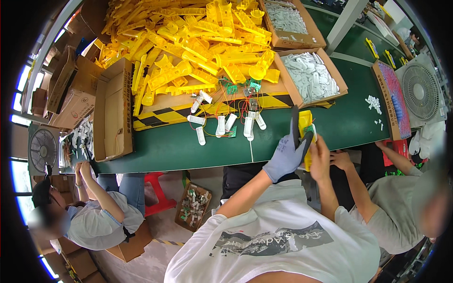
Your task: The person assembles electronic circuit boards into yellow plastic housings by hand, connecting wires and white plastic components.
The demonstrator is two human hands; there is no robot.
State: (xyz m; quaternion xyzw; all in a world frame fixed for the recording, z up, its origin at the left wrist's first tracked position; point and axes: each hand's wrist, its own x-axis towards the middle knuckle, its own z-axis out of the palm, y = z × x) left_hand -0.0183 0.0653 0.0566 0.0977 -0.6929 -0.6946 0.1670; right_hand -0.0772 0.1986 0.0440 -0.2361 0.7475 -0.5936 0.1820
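Observation:
My left hand (289, 152), in a grey glove with dark fingertips, is closed on a long yellow plastic housing (306, 117) above the table's front edge. A small green circuit board (309, 129) lies against the inside of the housing, near the gloved thumb. My right hand (320, 155), bare, grips the right side of the same housing; its fingertips are partly hidden. Farther left on the table lie several white plastic pieces (221, 126) wired with red and yellow leads to green circuit boards (231, 88).
A large heap of yellow housings (188, 47) fills the back. Boxes of white parts (309, 75) stand right of it, an open carton (113, 113) left. Co-workers sit at both sides; one's hand (341, 159) is close to my right hand. A fan (419, 92) stands far right.

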